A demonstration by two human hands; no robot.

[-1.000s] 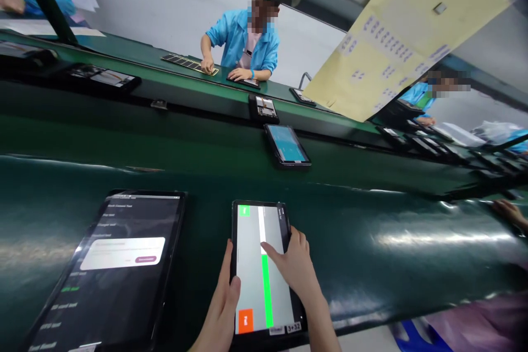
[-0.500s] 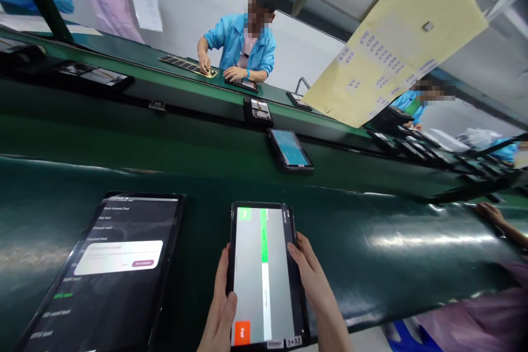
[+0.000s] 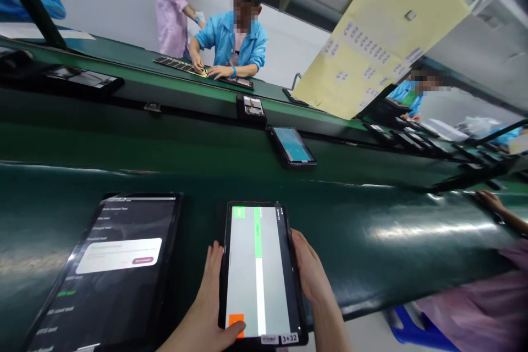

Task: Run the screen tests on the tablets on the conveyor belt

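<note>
Tablet (image 3: 274,275) in front of the person, between the two hands at the near edge of the green surface (image 3: 388,264); whether it rests there or is held just above, I cannot tell. Its lit screen shows a green block at the far left, an orange one at the near left, and a strip between them and the right edge, green in its far part and white in its near part. On the near rim sit two labels, one reading 3+32.

The left hand (image 3: 208,308) lies along the left edge, its fingers nearly straight and its thumb spread wide, the tip over the orange block; whether it presses, I cannot tell. The right hand (image 3: 311,269) holds the right edge, its fingers curled about the side, their tips partly hidden.

Well to the left, a second tablet (image 3: 111,297) lies on the surface, a white box on its dark screen. Beyond, a third tablet (image 3: 293,144) shows a blue screen, with an opened device (image 3: 252,108) just past it. On the far side a co-worker (image 3: 235,38) in blue bends over a black strip sheet (image 3: 175,64); a yellow sheet (image 3: 383,33) hangs at the far right.
</note>
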